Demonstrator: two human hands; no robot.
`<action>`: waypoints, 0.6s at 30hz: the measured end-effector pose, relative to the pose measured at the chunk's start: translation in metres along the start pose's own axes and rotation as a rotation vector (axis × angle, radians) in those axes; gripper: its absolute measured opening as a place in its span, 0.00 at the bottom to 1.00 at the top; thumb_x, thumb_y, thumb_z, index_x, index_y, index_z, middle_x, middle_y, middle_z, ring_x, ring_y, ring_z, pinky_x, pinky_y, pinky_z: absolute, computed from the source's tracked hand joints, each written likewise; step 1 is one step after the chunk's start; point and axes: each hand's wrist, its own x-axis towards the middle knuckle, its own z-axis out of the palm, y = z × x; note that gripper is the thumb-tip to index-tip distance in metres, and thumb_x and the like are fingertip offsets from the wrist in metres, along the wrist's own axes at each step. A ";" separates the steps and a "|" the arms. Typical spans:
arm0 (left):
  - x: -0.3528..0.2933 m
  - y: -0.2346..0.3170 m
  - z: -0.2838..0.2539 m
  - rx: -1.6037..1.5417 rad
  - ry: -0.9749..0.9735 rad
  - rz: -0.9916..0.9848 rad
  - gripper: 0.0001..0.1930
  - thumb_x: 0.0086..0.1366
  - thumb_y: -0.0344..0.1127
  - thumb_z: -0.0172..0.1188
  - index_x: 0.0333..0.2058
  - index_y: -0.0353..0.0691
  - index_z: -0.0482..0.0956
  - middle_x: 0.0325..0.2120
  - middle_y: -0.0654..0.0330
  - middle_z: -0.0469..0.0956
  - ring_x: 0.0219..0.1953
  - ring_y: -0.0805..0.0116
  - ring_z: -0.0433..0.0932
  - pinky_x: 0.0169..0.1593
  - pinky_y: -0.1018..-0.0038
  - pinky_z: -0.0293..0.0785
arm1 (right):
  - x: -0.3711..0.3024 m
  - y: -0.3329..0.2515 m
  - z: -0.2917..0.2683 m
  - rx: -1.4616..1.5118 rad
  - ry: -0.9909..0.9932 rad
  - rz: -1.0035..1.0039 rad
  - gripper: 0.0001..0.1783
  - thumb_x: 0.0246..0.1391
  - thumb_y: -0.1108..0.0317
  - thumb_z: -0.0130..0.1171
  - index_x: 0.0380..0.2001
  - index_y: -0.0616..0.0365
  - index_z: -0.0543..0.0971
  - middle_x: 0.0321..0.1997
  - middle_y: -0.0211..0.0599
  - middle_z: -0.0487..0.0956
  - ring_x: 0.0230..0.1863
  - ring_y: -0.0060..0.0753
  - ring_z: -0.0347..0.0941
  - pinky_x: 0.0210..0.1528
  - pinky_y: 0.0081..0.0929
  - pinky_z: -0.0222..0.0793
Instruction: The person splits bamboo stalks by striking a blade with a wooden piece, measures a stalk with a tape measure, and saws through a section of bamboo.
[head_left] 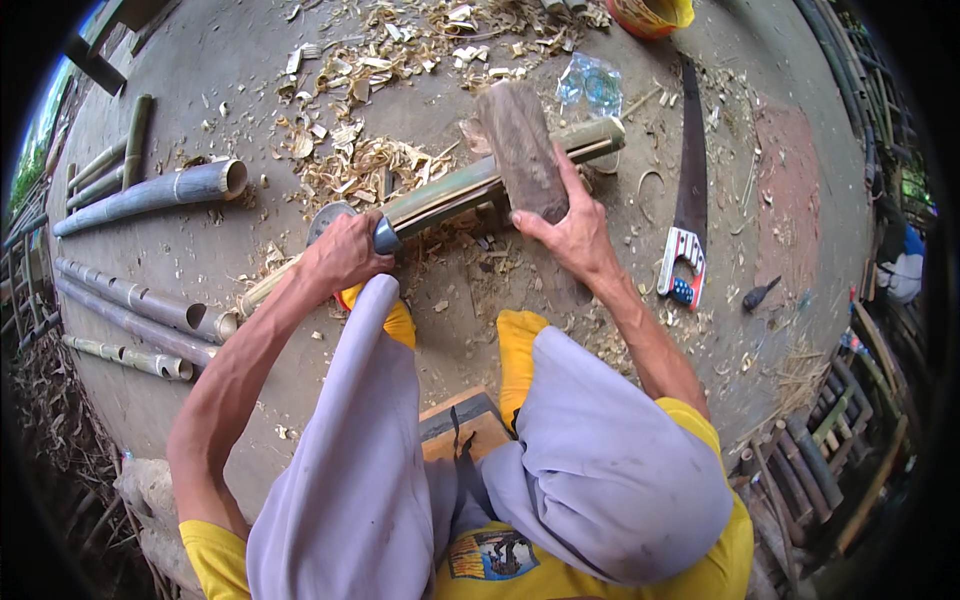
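Note:
A green bamboo pole (440, 200) slants across in front of me, with long pale splits along its length. My left hand (348, 252) is wrapped round its lower left part, beside a blue-grey collar (385, 236) on the pole. Behind that hand a round grey metal piece (328, 220) partly shows. My right hand (572, 232) grips a thick brown wooden block (522, 145), thumb on one side and fingers on the other. The block lies across the pole near its upper right end; whether they touch, I cannot tell.
Pale shavings (370, 165) litter the ground ahead. A handsaw (688, 200) lies at right, near a clear plastic wrapper (590, 85) and a yellow-red bucket (650, 15). Bamboo tubes (150, 200) lie at left; more poles (805, 465) are stacked at lower right.

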 end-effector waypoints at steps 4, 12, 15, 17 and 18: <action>-0.005 -0.009 0.004 -0.003 -0.002 -0.012 0.15 0.49 0.37 0.62 0.34 0.34 0.72 0.23 0.48 0.76 0.28 0.53 0.78 0.34 0.63 0.72 | -0.016 -0.031 0.002 0.181 0.258 -0.230 0.49 0.40 0.60 0.66 0.64 0.57 0.53 0.54 0.48 0.69 0.51 0.43 0.71 0.53 0.36 0.69; 0.000 0.000 0.002 0.045 -0.025 -0.033 0.17 0.49 0.37 0.62 0.34 0.34 0.72 0.23 0.46 0.77 0.29 0.51 0.78 0.36 0.62 0.73 | -0.007 0.033 0.028 -0.063 0.070 -0.111 0.55 0.40 0.58 0.66 0.66 0.48 0.44 0.51 0.61 0.72 0.49 0.53 0.74 0.51 0.40 0.72; -0.002 -0.004 0.003 0.050 0.001 -0.020 0.17 0.49 0.38 0.62 0.34 0.33 0.72 0.23 0.45 0.77 0.29 0.49 0.78 0.36 0.61 0.73 | -0.008 0.001 0.007 0.025 0.078 -0.121 0.54 0.40 0.59 0.66 0.66 0.49 0.45 0.50 0.57 0.73 0.46 0.51 0.75 0.49 0.36 0.73; 0.000 -0.004 0.006 0.058 0.023 0.000 0.16 0.49 0.36 0.63 0.34 0.34 0.72 0.23 0.48 0.77 0.28 0.52 0.78 0.35 0.63 0.72 | -0.021 -0.008 0.001 0.153 0.240 -0.249 0.53 0.41 0.59 0.65 0.66 0.50 0.46 0.50 0.54 0.74 0.45 0.50 0.75 0.49 0.34 0.73; -0.001 -0.003 0.004 0.043 -0.003 -0.002 0.17 0.49 0.37 0.62 0.35 0.33 0.71 0.23 0.46 0.77 0.28 0.50 0.78 0.35 0.62 0.72 | -0.024 -0.015 -0.004 0.130 0.350 -0.285 0.53 0.40 0.60 0.66 0.65 0.56 0.47 0.52 0.52 0.71 0.48 0.46 0.73 0.52 0.32 0.70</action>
